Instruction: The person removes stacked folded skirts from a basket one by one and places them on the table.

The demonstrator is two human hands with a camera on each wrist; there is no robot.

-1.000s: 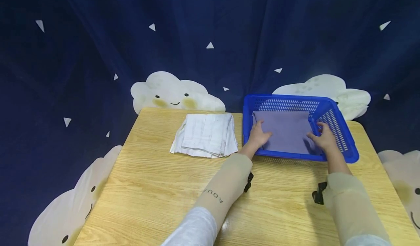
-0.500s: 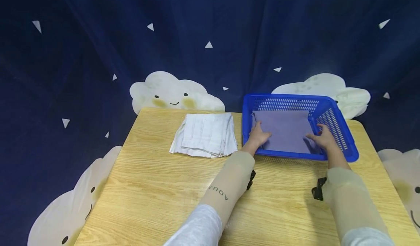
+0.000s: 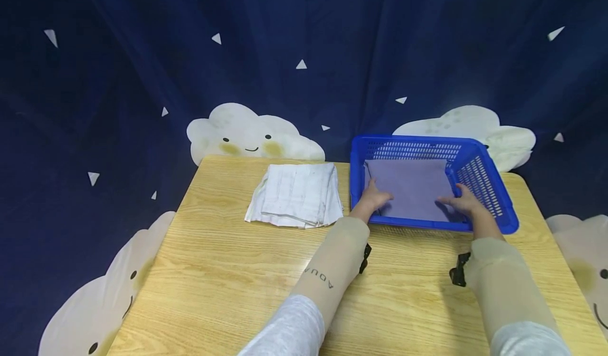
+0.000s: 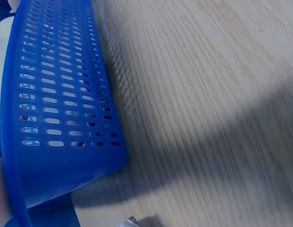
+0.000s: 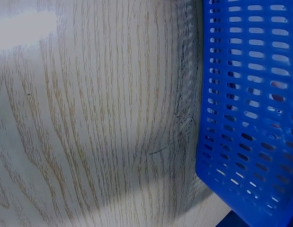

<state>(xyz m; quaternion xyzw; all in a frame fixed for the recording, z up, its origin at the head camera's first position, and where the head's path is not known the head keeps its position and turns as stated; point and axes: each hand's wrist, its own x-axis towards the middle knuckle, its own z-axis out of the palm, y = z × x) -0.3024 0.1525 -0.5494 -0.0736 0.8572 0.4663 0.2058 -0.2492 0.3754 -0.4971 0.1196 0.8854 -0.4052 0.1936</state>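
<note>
A folded purple cloth (image 3: 410, 187) lies inside a blue plastic basket (image 3: 418, 222) with slotted walls. In the head view my left hand (image 3: 373, 198) reaches over the near rim to the cloth's left edge, thumb spread out over the cloth. My right hand (image 3: 465, 203) is at the cloth's right side, its thumb stretched inward and its fingers apart from the thumb. Neither hand visibly pinches the cloth; some fingertips are hard to make out. Only a sliver of the left hand shows in the left wrist view, beside the basket wall (image 4: 66, 165).
A stack of folded white cloths (image 3: 296, 195) lies left of the basket on the wooden table (image 3: 228, 271). The basket stands near the table's back right corner. Behind hangs a dark blue curtain (image 3: 266, 71) with cloud prints. Each wrist wears a black camera mount (image 3: 459, 270).
My right hand has shifted slightly inward and lower, its thumb now reaching further over the cloth. My left fingers have lowered a little at the cloth's left edge. The basket and white cloths stay put.
</note>
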